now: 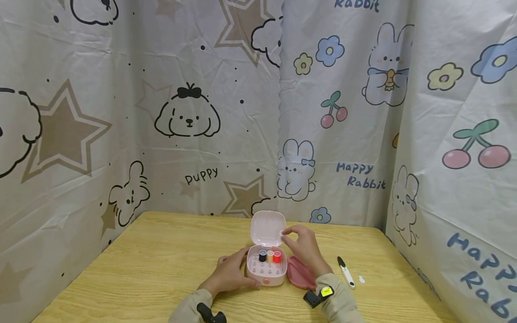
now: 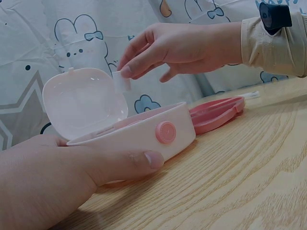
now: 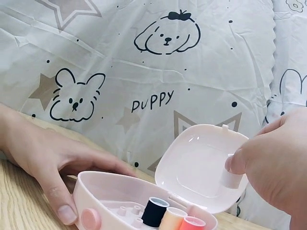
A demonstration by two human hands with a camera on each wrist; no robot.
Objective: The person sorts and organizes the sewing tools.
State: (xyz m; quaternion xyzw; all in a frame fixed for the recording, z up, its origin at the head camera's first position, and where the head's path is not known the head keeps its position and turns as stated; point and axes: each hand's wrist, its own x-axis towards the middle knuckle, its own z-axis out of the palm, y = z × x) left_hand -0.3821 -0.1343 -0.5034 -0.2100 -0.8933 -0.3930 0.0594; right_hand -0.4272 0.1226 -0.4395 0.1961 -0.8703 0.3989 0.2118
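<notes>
Item 1: white spool (image 2: pixel 122 82), one, held in the air. Pinched between thumb and fingers of the right hand (image 1: pixel 304 244), the gap closed down to the spool's own width. Long axis near upright, slightly tilted.

Item 2: pale pink sewing box (image 1: pixel 278 281), one, on the wooden counter (image 1: pixel 169 251). Round pink button (image 1: pixel 266 281) on the front wall; hinged lid (image 1: pixel 268 228) raised at the back.

Item 3: spools, three, standing side by side inside the box: black (image 1: pixel 262 256), peach (image 1: pixel 270 256), red (image 1: pixel 277 257), left to right. Bare pegs (image 3: pixel 136 209) show in front of the row and left of the black spool.

Item 4: left hand (image 1: pixel 230 272), at the box's left side; thumb along the front wall, fingers round the rear side, spread to the box's depth and holding it.

Position: the white spool hangs above the box, close by the lid's right edge; bare pegs lie below it, leftward and nearer the person. Right hand nearer to the spool, left hand to the box.

Item 5: dark pink case (image 1: pixel 299 274), just right of the box.

Item 6: slim black-and-white tool (image 1: pixel 346 272), farther right; small white piece (image 1: pixel 361 279) beside it, kind unclear.
</notes>
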